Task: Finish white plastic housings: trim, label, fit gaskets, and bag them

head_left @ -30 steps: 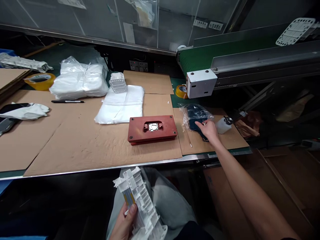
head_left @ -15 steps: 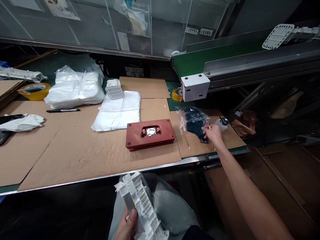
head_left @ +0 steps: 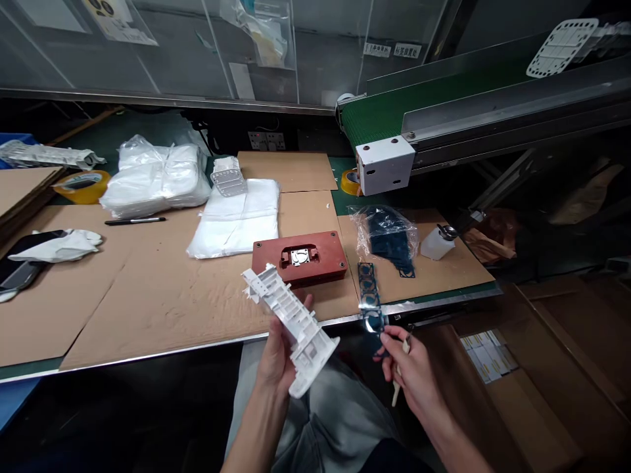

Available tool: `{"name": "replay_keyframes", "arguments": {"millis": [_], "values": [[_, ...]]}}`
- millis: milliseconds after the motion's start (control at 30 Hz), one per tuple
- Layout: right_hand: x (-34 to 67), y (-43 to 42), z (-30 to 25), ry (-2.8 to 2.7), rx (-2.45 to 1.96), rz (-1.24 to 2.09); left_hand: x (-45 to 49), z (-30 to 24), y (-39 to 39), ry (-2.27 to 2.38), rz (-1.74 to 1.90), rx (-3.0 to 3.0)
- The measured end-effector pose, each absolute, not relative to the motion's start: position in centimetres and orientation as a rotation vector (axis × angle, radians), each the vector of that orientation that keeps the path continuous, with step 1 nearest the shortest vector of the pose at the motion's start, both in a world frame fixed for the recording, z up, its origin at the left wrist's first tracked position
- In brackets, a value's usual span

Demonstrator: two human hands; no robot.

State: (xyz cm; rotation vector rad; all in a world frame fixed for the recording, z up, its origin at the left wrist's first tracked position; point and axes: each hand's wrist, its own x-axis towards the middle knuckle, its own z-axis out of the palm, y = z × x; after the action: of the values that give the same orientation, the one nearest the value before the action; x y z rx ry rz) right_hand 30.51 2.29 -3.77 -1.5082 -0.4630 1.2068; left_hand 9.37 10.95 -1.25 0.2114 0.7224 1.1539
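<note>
My left hand (head_left: 277,358) is closed round a long white ribbed plastic part (head_left: 296,322), held tilted above my lap. Between the thumb and fingers of my right hand (head_left: 411,368) is the lower end of a dark blue strip (head_left: 369,289) with a row of round cutouts. A pale, thin stick-like tool (head_left: 397,387) also sits in that hand; its exact kind is unclear. Behind the white part stands a red block fixture (head_left: 325,253) with a small metal piece (head_left: 300,257) in its recess. More dark blue strips (head_left: 387,230) lie in a clear bag beyond my right hand.
A small white bottle (head_left: 436,243) stands at the right, below the green conveyor (head_left: 389,115). White bag stacks (head_left: 158,177), yellow tape (head_left: 83,187), a pen (head_left: 135,221) and a white glove (head_left: 59,246) lie on the cardboard-covered bench (head_left: 162,289). The bench's metal edge runs ahead of my lap.
My right hand has drawn back from the clear bag toward me, bringing one dark blue strip. My left hand has raised the white plastic part up toward the bench edge.
</note>
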Motion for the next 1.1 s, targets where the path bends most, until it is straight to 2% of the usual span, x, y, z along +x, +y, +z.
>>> {"name": "replay_keyframes", "arguments": {"millis": [267,667,867,1100], "values": [[30.8,-0.7,-5.5,-0.526,-1.533,1.302,11.2,0.1,11.4,0.691,1.252,0.279],[30.5,2.7,-6.3,-0.782,-1.518,1.369,10.8,0.4,11.8,0.656,1.213,0.343],[32.3,1.8,-6.3,-1.054,-1.635,1.143,9.7,0.4,10.4,0.659,1.160,0.356],[32.5,2.0,-4.8,-1.395,-1.569,0.907,7.6,0.1,5.2,0.976,1.121,0.078]]}}
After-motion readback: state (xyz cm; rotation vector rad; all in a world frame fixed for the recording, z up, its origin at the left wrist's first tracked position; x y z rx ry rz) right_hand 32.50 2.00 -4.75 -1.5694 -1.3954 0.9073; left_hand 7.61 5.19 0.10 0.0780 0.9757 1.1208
